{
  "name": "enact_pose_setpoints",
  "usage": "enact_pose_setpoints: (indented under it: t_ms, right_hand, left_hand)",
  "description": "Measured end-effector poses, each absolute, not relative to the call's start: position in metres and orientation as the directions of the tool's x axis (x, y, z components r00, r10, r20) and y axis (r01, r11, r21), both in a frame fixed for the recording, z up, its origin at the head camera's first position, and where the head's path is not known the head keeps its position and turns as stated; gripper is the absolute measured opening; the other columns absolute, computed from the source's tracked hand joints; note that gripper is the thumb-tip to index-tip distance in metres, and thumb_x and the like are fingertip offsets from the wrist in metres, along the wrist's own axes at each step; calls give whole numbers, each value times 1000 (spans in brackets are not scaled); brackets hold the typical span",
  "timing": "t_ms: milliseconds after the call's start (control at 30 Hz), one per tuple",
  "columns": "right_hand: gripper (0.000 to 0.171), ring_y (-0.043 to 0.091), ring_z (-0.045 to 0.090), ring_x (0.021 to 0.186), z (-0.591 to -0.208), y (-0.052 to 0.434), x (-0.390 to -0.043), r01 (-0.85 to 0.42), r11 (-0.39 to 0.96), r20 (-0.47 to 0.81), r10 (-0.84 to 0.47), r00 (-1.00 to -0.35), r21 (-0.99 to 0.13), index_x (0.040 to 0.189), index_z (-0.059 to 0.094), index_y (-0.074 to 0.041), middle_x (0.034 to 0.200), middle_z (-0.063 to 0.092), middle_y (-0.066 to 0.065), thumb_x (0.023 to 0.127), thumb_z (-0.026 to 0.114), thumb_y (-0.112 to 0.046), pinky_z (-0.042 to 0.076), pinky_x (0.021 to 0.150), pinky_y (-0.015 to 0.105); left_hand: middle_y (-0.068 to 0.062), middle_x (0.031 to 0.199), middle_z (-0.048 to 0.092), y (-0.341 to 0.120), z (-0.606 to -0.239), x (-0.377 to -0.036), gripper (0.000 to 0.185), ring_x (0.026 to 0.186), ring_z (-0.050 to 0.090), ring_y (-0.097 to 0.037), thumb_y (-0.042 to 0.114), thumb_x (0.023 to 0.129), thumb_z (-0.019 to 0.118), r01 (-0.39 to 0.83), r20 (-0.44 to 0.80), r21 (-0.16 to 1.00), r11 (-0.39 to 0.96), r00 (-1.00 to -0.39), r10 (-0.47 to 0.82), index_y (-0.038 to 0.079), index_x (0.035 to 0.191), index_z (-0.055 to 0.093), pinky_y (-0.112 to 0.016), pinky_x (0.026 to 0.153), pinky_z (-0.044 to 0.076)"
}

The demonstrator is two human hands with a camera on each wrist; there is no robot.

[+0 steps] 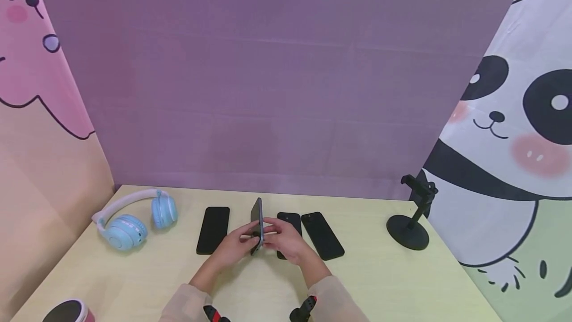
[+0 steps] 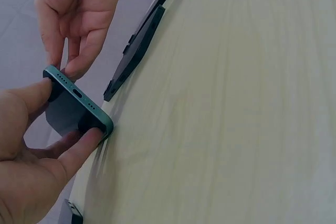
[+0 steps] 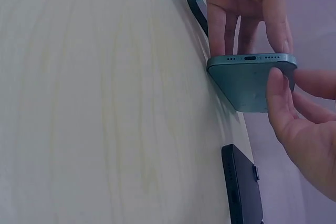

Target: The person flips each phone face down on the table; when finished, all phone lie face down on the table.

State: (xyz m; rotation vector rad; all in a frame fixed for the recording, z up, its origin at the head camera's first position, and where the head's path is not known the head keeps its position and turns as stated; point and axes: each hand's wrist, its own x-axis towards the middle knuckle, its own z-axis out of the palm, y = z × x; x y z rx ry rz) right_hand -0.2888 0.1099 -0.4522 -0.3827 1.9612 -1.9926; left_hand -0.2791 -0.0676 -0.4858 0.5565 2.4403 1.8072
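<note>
Between my hands, a smartphone (image 1: 257,215) stands tilted on edge above the table. Its dark screen (image 2: 68,109) faces left and its teal back (image 3: 236,85) faces right. My left hand (image 1: 232,250) grips it by the edges, fingertips along the screen side. My right hand (image 1: 289,240) pinches its edge, with a fingertip against the back in the right wrist view. One black phone (image 1: 213,230) lies flat left of the hands. Two more lie to the right: a black phone (image 1: 291,219), partly covered by my right hand, and a slanted black phone (image 1: 322,235).
Blue headphones (image 1: 127,230) with a pale band lie at the left of the wooden table (image 1: 371,282). A black stand (image 1: 408,232) is at the right edge. Near the front left sits a round container (image 1: 67,312) with a dark top. A purple backdrop (image 1: 277,88) rises behind.
</note>
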Motion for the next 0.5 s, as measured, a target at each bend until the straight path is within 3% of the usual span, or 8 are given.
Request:
enact_pose_setpoints:
  t_ms: [500]
  right_hand:
    - [53,22,60,82,-453,105,-290,8,28,-19,-404,-915,-1000,133,39,4,105,48,21,83,59,5,47,79,39]
  left_hand:
    - [-21,119,44,-67,-493,-281,51,103,53,-30,18,90,56,115,110,993,-1,-941,321,11,137,39,-37,78,48]
